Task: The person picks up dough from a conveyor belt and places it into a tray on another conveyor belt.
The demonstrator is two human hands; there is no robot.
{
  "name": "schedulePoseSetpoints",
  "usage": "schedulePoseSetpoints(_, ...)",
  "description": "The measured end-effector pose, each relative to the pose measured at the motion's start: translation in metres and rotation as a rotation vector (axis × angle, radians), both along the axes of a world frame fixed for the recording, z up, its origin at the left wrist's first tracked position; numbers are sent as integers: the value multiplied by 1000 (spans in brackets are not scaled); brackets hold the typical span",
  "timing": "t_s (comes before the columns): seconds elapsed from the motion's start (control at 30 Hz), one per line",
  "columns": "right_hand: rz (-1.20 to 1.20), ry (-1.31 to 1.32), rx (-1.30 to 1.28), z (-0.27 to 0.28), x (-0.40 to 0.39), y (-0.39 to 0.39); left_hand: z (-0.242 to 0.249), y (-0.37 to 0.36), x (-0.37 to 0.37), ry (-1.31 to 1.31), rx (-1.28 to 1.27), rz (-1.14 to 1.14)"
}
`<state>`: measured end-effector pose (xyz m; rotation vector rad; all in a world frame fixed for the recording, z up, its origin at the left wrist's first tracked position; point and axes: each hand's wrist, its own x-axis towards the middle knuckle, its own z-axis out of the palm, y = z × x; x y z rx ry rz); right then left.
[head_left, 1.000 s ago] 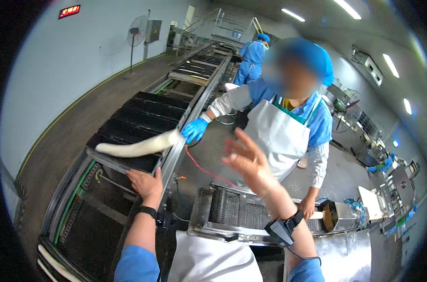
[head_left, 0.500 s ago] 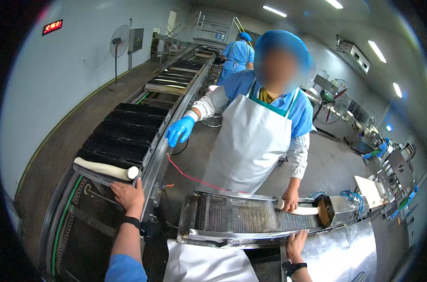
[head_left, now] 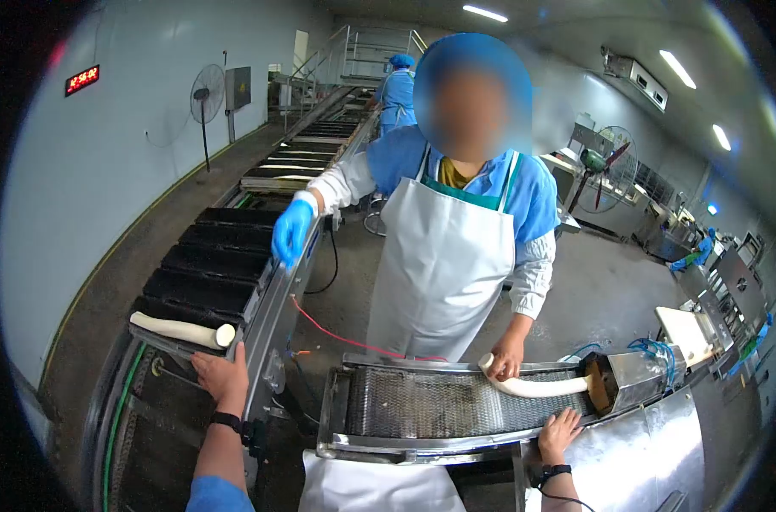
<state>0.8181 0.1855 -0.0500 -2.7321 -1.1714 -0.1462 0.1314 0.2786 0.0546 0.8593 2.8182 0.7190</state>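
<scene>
My left hand [head_left: 221, 375] rests with fingers outstretched at the near edge of a black tray [head_left: 183, 305]. In that tray lies a thick white dough-like log [head_left: 179, 329], its round cut end close to my thumb. Across the short mesh conveyor [head_left: 422, 401], my right hand [head_left: 560, 435] lies with its fingers flat on the near metal rail. A longer white dough-like strip [head_left: 541, 388] extends from the metal outlet [head_left: 605, 384] onto the mesh. A co-worker's bare hand [head_left: 505, 352] holds the strip's free end.
Facing me stands a co-worker in a white apron [head_left: 443, 256], with a blue-gloved hand [head_left: 294, 230] over the long conveyor's rail. More black trays [head_left: 226, 237] line that conveyor. A red cord [head_left: 362, 344] hangs between both conveyors. Another person [head_left: 396, 92] works farther back.
The strip has bent and shows more length outside the outlet; the co-worker's bare hand has moved left with its end. The gloved hand has dropped leftward. My right hand has slid slightly right.
</scene>
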Motion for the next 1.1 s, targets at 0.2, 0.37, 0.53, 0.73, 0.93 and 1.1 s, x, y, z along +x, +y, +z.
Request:
schedulePoseSetpoints(0.2, -4, -2, -9, -4, 30, 8, 8, -3, 13, -4, -33, -14)
schedulePoseSetpoints(0.37, 91, -69, -12, -16, 57, 9, -11, -2, 16, 41, -11, -11)
schedulePoseSetpoints(0.53, 87, 20, 50, -30, 74, 20, 0, -5, 27, -4, 34, -29)
schedulePoseSetpoints(0.73, 79, -3, 146, -17, 57, 39, -2, -4, 31, 8, 87, -12)
schedulePoseSetpoints(0.93, 170, -51, 330, -17, 37, 54, -7, -5, 29, -53, 106, 10)
schedulePoseSetpoints(1.1, 249, -155, 283, -32, 43, 61, -39, -1, 15, 15, 160, -13)
